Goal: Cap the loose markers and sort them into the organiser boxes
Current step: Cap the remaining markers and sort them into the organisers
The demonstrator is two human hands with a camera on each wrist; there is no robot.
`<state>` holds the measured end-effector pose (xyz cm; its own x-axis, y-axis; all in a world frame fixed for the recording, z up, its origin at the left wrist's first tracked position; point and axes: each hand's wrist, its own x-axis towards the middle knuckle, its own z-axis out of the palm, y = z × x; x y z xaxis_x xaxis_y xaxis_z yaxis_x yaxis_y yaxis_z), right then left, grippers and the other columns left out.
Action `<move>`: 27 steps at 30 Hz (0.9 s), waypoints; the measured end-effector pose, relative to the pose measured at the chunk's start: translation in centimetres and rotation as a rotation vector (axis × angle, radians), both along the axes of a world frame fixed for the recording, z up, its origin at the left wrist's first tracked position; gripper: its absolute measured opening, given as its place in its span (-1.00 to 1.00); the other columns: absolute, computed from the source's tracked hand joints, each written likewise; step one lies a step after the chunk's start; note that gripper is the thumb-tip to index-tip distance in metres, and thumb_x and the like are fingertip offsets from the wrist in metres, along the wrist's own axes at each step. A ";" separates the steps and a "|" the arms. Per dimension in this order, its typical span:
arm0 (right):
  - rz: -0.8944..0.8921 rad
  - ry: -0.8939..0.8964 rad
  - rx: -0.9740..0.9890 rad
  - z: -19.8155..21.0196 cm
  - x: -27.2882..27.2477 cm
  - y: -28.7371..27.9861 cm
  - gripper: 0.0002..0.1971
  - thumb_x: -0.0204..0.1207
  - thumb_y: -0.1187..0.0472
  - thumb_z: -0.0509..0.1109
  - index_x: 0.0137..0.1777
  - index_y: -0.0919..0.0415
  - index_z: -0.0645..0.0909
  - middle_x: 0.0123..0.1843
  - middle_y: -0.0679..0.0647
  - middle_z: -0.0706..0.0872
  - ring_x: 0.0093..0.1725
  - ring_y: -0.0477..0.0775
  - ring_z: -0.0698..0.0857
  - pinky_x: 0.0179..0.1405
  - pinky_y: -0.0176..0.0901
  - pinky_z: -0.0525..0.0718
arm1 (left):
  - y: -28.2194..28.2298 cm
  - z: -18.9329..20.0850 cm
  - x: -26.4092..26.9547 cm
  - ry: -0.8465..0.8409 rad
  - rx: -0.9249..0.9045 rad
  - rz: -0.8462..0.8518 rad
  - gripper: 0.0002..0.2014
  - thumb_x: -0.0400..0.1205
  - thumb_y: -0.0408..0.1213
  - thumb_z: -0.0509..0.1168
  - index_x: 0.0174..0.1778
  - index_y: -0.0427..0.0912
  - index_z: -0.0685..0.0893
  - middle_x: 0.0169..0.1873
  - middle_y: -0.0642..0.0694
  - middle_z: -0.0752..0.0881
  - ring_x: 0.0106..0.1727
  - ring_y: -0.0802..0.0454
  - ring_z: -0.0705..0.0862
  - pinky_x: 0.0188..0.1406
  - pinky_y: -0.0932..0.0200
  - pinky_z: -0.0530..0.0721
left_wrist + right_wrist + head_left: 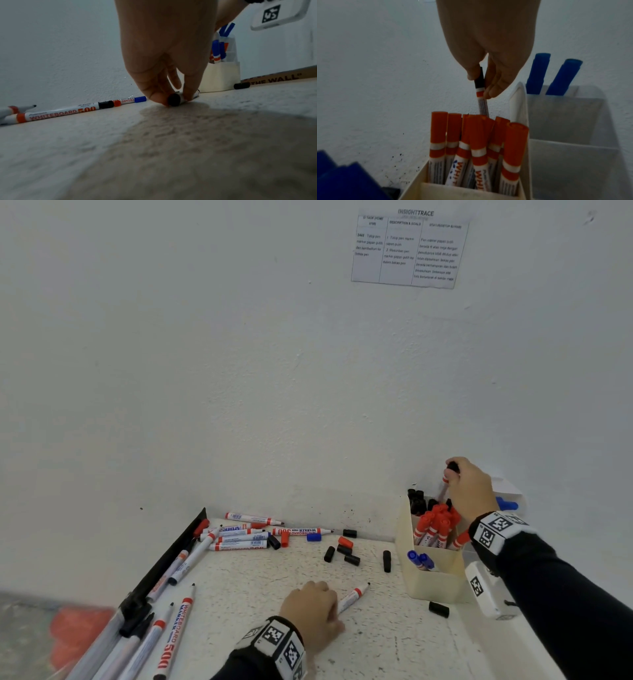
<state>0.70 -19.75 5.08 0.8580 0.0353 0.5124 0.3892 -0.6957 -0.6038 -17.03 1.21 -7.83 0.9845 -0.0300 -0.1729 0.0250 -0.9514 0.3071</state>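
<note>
My left hand (322,607) rests on the table and pinches the rear end of an uncapped black-tipped marker (354,595) lying flat; in the left wrist view the fingertips (157,97) clamp its dark butt end (174,100). My right hand (455,474) holds a black-capped marker (480,83) upright by its cap end over the cream organiser (428,580). Its lower end is hidden behind the red-capped markers (477,148). The organiser holds black-capped markers (416,501) at the back, red in the middle, blue (421,559) in front.
Loose black caps (344,549) (438,609), a red cap (345,541) and a blue cap (313,537) lie on the table. Uncapped markers are piled at the back (239,537) and front left (171,628). A second white box (565,121) with blue markers stands beside the organiser.
</note>
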 end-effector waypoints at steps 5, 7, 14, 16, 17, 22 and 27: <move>-0.017 0.142 -0.049 -1.5 0.1 0.0 -0.82 0.63 0.25 0.21 0.19 0.23 0.42 -0.04 0.33 0.69 -0.16 0.21 0.64 -0.18 -0.07 0.55 | 1.1 -0.6 0.3 -0.038 -0.193 0.183 -0.61 0.63 -0.28 0.19 0.39 0.03 0.39 0.24 -0.04 0.55 0.13 0.04 0.58 0.20 0.15 0.61; -0.033 0.192 -0.198 -2.2 0.7 0.1 -0.80 0.64 0.21 0.20 0.17 0.26 0.53 0.06 0.30 0.69 -0.01 0.22 0.65 0.00 -0.03 0.55 | 1.6 -0.9 0.4 -0.126 -0.284 0.282 -0.57 0.65 -0.24 0.18 0.46 0.03 0.38 0.21 0.01 0.57 0.06 0.13 0.59 0.10 0.28 0.61; -0.066 0.484 -0.780 -4.0 1.8 1.0 -0.43 0.66 -0.13 -0.14 0.55 0.18 0.17 0.60 0.12 0.24 0.52 0.24 0.31 0.54 0.20 0.19 | 2.4 -1.4 1.0 -0.256 -0.457 0.371 -0.68 0.67 -0.29 0.14 0.35 -0.14 0.51 0.00 0.01 0.53 -0.18 0.25 0.50 -0.30 0.51 0.40; -0.074 0.518 -0.790 -3.8 1.4 1.0 -0.37 0.67 -0.17 -0.18 0.62 0.20 0.05 0.68 0.13 0.03 0.62 0.21 0.14 0.57 0.15 0.05 | 2.6 -1.4 1.0 -0.254 -0.488 0.391 -0.74 0.67 -0.29 0.14 0.26 -0.16 0.54 -0.04 -0.01 0.53 -0.26 0.26 0.46 -0.37 0.48 0.38; -0.074 0.503 -0.762 -3.6 1.1 1.0 -0.38 0.67 -0.16 -0.17 0.61 0.20 0.11 0.68 0.15 0.03 0.62 0.22 0.14 0.56 0.15 0.07 | 2.7 -1.4 1.1 -0.256 -0.501 0.401 -0.76 0.68 -0.29 0.12 0.23 -0.18 0.54 -0.05 -0.04 0.53 -0.28 0.25 0.43 -0.39 0.46 0.37; 0.071 0.194 -0.175 -1.8 -2.9 1.3 -0.83 0.62 0.15 0.19 -0.01 0.19 0.59 -0.01 0.19 0.71 -0.06 0.11 0.65 -0.04 -0.09 0.59 | 2.9 -1.8 1.4 -0.251 -0.505 0.409 -0.76 0.72 -0.28 0.02 0.21 -0.23 0.50 -0.07 -0.09 0.48 -0.30 0.23 0.36 -0.40 0.41 0.33; 0.536 0.866 -0.305 -1.4 -8.2 2.2 -0.89 0.56 0.19 0.31 -0.10 0.21 0.63 -0.30 0.03 0.70 -0.47 -0.11 0.60 -0.51 -0.34 0.57 | 3.1 -2.0 1.4 -0.217 -0.493 0.410 -0.75 0.73 -0.13 0.02 0.17 -0.15 0.50 -0.02 -0.09 0.51 -0.26 0.22 0.41 -0.36 0.42 0.36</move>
<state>-7.47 -17.60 3.69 0.7600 0.5410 -0.3600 0.2107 -0.7292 -0.6510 -15.63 4.35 -9.86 0.9439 0.3288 -0.0317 0.2429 -0.6257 0.7413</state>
